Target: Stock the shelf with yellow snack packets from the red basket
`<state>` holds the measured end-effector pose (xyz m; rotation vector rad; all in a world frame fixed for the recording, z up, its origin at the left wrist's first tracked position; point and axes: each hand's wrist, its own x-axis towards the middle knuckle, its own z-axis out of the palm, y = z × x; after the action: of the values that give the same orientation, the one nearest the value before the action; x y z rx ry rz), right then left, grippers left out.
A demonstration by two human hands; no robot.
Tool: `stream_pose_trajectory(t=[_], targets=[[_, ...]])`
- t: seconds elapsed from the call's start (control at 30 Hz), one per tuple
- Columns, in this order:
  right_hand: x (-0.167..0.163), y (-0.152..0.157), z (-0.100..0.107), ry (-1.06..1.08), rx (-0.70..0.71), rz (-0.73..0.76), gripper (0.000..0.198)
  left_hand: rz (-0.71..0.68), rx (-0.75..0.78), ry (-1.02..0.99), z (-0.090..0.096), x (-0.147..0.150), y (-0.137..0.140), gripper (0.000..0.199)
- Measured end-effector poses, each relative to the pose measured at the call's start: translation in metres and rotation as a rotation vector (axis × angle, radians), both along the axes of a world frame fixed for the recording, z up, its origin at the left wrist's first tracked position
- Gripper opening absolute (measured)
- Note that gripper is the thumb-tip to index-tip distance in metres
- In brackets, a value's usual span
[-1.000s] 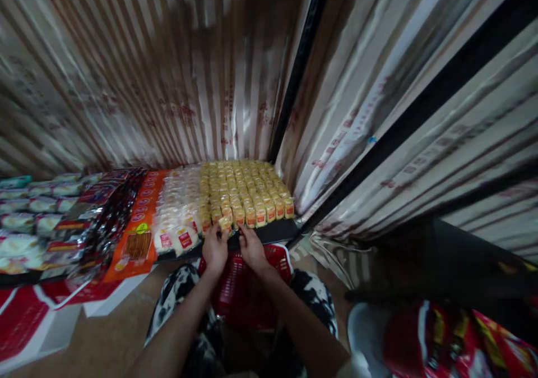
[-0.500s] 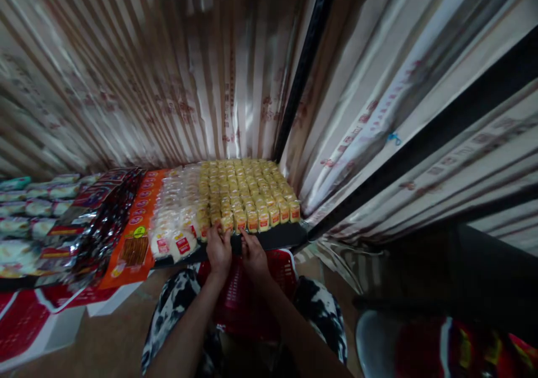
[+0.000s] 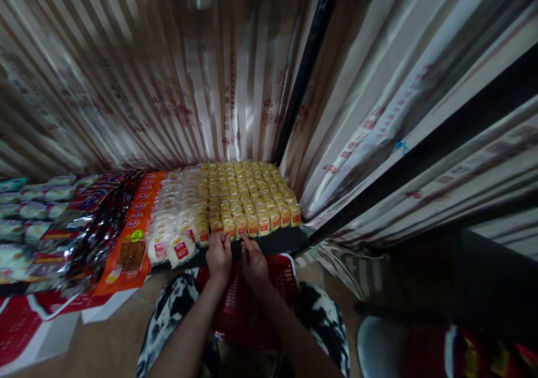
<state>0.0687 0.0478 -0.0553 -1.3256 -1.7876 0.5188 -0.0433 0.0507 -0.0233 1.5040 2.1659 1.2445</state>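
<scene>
Small yellow snack packs (image 3: 263, 221) with red labels stand in tight rows on a dark shelf (image 3: 273, 242). At the front row, my left hand (image 3: 219, 257) has its fingers bent together, with the tips against the lower edge of the packs. My right hand (image 3: 254, 266) is just beside it, thumb and fingers drawn together, the tips close to the bottom of a front pack. Whatever may lie between the fingers of either hand is too small to see. Below both hands, a red plastic basket (image 3: 290, 271) sits between my knees.
Left of the yellow packs lie clear bags of white snacks (image 3: 180, 249), an orange packet (image 3: 126, 254) and dark shiny packets (image 3: 90, 232). A striped plastic sheet (image 3: 189, 86) hangs behind the shelf. A black metal post (image 3: 306, 69) rises at the corner.
Both hands stay near the front row, with the left fingertips slightly lower on the packs. The view has shifted a little.
</scene>
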Motion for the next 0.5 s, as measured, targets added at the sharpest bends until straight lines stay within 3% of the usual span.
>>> stream_pose_trajectory(t=[0.33,0.5], targets=[[-0.003,-0.002,-0.002,-0.074,0.042,-0.028,0.049,-0.030,0.055,-0.019,-0.017,-0.002,0.007,0.019],[-0.007,-0.001,0.009,-0.089,0.012,-0.054,0.051,-0.085,0.043,0.047,-0.020,-0.004,0.007,0.023]])
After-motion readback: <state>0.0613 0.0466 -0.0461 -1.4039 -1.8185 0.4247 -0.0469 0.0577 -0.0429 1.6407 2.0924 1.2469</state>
